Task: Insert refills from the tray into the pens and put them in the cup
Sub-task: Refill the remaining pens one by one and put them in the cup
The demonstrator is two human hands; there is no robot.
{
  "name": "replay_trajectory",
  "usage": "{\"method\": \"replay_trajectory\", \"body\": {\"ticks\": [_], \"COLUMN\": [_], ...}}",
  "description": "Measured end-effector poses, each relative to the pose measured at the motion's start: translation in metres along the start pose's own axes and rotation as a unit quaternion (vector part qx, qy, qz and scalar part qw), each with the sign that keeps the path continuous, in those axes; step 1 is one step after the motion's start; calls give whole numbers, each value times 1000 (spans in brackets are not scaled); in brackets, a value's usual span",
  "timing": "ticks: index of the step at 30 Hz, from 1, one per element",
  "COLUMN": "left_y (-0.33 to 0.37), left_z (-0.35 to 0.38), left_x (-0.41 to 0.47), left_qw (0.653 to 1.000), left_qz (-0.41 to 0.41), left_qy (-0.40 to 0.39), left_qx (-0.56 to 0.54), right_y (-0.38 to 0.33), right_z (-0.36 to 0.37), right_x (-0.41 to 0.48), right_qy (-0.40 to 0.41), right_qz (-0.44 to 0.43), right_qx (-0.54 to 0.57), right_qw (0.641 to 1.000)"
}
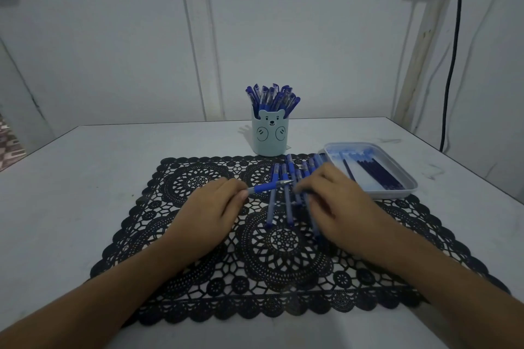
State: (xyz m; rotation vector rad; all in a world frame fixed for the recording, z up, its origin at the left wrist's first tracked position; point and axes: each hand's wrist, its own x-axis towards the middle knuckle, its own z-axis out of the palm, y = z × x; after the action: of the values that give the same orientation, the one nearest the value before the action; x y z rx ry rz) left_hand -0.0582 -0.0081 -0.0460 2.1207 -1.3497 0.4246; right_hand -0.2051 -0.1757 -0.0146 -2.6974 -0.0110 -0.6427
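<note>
My left hand [211, 207] grips a blue pen [269, 186] by its rear end, the tip pointing right. My right hand [337, 204] hovers over a row of loose blue pens [287, 201] on the black lace mat [255, 249], its fingers blurred and reaching down among them; whether they hold anything I cannot tell. A pale blue bear cup [270, 134] behind the mat is full of blue pens. To the right, a clear tray [397, 191] holds several dark refills [377, 174].
The mat lies on a white table [85, 178] against a white wall. A black cable [453, 65] hangs at the far right. The table's left edge [37, 150] drops off to a patterned floor.
</note>
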Motion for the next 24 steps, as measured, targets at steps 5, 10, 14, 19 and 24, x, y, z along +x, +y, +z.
{"method": "replay_trajectory", "body": {"ticks": [5, 10, 14, 19, 24], "left_y": [-1, 3, 5, 8, 11], "left_z": [0, -2, -3, -5, -8], "left_x": [-1, -2, -3, -5, -7], "left_qw": [1000, 1000, 1000, 998, 996], "left_qz": [-17, -21, -8, 60, 75], "left_qy": [2, -2, -1, -13, -22], "left_qx": [-3, -6, 3, 29, 33], "right_y": [-10, -4, -2, -3, -2], "right_z": [19, 20, 13, 7, 10], "right_x": [-6, -4, 1, 2, 2], "right_qy": [-107, -24, 118, 32, 25], "right_qz": [-113, -128, 24, 123, 112], "right_qx": [-57, -122, 27, 143, 222], "right_qw": [986, 984, 992, 981, 968]}}
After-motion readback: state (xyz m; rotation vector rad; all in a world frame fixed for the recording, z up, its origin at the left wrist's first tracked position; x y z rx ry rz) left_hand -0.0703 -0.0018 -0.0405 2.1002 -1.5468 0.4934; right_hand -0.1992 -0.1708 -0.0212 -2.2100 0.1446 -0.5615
